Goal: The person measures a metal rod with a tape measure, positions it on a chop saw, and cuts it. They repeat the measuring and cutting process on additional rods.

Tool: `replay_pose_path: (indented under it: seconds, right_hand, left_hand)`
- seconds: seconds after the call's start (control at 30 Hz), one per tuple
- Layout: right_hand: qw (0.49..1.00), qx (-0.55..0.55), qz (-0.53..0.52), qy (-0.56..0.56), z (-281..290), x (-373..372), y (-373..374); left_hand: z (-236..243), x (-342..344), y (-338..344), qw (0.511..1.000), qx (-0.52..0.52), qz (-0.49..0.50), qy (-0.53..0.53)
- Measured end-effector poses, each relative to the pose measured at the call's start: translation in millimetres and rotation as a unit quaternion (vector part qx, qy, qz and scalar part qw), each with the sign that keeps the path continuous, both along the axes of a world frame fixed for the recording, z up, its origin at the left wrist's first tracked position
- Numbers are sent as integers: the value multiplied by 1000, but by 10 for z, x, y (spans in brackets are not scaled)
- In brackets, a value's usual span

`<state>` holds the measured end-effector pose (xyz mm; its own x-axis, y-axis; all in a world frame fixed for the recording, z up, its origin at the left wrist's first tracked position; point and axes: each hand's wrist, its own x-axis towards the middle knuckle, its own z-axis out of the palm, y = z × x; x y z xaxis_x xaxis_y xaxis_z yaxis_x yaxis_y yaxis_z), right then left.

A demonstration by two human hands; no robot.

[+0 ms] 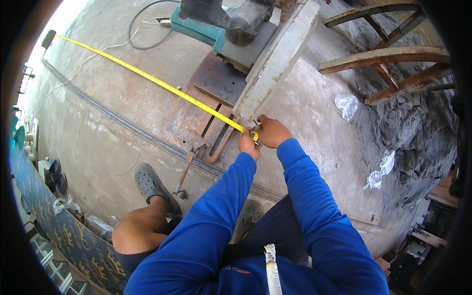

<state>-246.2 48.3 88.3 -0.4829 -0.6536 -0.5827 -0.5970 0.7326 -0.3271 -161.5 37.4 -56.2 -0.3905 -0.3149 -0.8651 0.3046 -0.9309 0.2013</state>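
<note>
A tape measure (pixel 254 137) with a yellow and black case is between my two hands. My left hand (pixel 249 146) is closed around its near side, and my right hand (pixel 273 132) grips it from the right with bent fingers. Its yellow blade (pixel 162 84) runs out straight to the far left, its tip beside a small dark block (pixel 48 39). The blade passes over the rusty slotted base (pixel 215 129) of a green cut-off saw (pixel 196 30). The saw's grey guard (pixel 278 59) rises just beyond my hands.
Long steel bars (pixel 128 127) lie across the floor below the tape. A rusty screw handle (pixel 185 172) sticks out of the base towards me. At the right stand rusty curved frames (pixel 388 59), with plastic bags (pixel 347 107) nearby. A black cable (pixel 135 29) loops behind the saw.
</note>
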Motion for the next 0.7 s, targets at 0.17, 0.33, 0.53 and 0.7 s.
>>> replay_pose_path:
  seconds: [0.17,0.33,0.53,0.7]
  right_hand:
    - [1000,4,2,1,-43,-5,-52]
    - [1000,12,4,-4,-39,-1,-68]
    - [1000,15,6,5,-7,-18,-37]
    - [999,-7,-34,-8,-258,-279,92]
  left_hand:
    - [-96,14,39,1000,1,0,9]
    - [-137,21,49,1000,0,9,13]
    - [-83,8,31,1000,-10,-13,-9]
    - [89,10,57,1000,7,17,18]
